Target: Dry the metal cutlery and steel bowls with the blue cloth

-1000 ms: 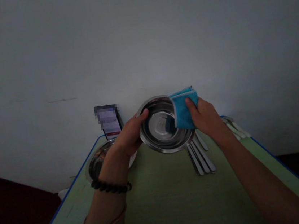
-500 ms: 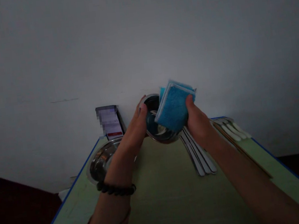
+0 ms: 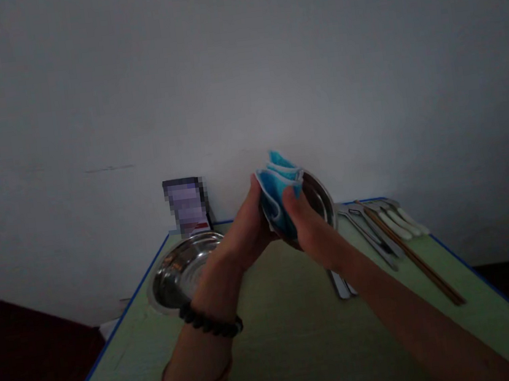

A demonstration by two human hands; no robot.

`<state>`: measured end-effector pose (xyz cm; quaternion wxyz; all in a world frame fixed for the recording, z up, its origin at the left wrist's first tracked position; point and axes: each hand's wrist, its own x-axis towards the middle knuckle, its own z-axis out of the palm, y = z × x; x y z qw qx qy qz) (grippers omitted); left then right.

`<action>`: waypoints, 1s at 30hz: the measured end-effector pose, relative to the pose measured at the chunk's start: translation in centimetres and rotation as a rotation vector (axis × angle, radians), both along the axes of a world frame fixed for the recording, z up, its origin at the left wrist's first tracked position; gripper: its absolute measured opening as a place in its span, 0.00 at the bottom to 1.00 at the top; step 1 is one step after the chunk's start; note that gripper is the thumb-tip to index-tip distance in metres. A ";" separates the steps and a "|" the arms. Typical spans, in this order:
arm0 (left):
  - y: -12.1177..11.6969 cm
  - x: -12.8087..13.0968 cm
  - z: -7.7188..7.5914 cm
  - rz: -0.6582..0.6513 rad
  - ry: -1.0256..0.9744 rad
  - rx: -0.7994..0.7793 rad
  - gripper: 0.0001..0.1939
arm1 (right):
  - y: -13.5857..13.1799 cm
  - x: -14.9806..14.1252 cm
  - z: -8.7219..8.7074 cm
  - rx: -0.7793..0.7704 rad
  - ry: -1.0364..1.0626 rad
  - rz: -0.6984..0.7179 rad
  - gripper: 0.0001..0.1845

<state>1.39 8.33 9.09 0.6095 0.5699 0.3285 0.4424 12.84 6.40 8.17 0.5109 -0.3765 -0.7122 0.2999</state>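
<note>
Right grip (image 3: 304, 215): closed on a folded blue cloth (image 3: 277, 188), thumb on top, other fingers largely out of sight.
Left grip (image 3: 250, 222): round the left side of the raised bowl (image 3: 324, 200), most fingers hidden.
Raised bowl: metal, tilted, above the worktop (image 3: 291, 340); cloth and right grip cover much of its inside.
Second bowl (image 3: 166, 281): metal, on the worktop at left, partly behind the left forearm (image 3: 220, 287).
Flat metal handles (image 3: 339, 285): only the ends show, the rest covered by the right forearm (image 3: 397, 296).
Far right: slim metal utensils (image 3: 376, 237), their tips hard to make out; brown chopsticks (image 3: 418, 260); white-handled cutlery (image 3: 397, 222).
Phone (image 3: 189, 208): propped near the wall (image 3: 239, 62), screen blurred into blocks.
Worktop surface: pale green, blue-edged, near edge cut off.
Room: dim; plain grey wall, faintly marked at left; dark reddish floor (image 3: 25, 367) at lower left.
</note>
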 end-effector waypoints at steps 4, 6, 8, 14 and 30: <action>-0.2 -0.2 0.5 -0.041 -0.167 -0.093 0.30 | -0.7 -0.1 0.3 0.123 -0.147 0.153 0.27; -0.1 -0.5 0.9 0.014 -0.218 -0.100 0.24 | -0.8 0.0 0.5 0.151 -0.179 0.206 0.26; -0.1 -0.8 1.4 0.079 -0.245 -0.128 0.18 | -0.9 0.2 0.7 0.168 -0.221 0.244 0.25; -0.3 -1.4 2.2 0.254 -0.191 -0.198 0.14 | -0.7 0.9 0.7 0.212 -0.327 0.303 0.24; -0.8 -1.3 2.8 0.208 -0.307 -0.347 0.15 | 0.1 4.9 2.4 0.172 -0.673 0.420 0.30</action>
